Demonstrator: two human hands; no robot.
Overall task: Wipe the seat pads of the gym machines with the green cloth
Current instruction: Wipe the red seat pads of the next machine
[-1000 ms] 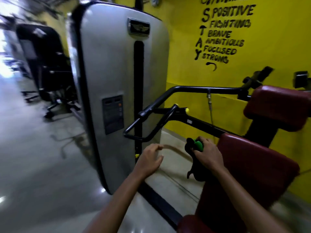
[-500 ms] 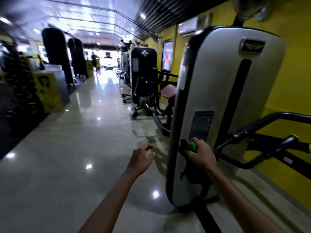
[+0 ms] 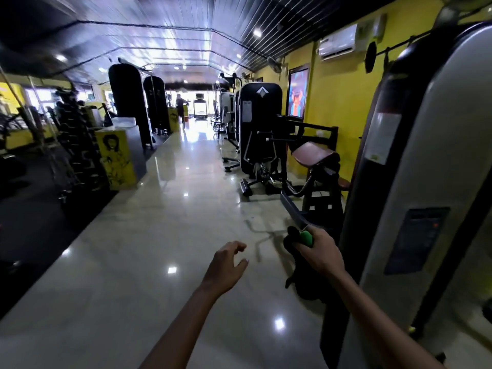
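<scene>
In the head view, the right hand (image 3: 320,251) at 4 o'clock clenched around the cloth (image 3: 298,265), a dark bundle with a green patch showing at the thumb. The left hand (image 3: 226,265) at 6 o'clock hung released, fingers loosely curled, holding nothing. A maroon seat pad (image 3: 314,157) sat at 2 o'clock, well apart from both hands, beside the yellow wall (image 3: 338,102).

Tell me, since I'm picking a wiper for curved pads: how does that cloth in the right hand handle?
Probably floppy: the cloth droops in dark folds below the right hand. Likely light, since bunched fingers alone carry it. It should drape over the maroon pad ahead, though its texture is blurred.
</scene>
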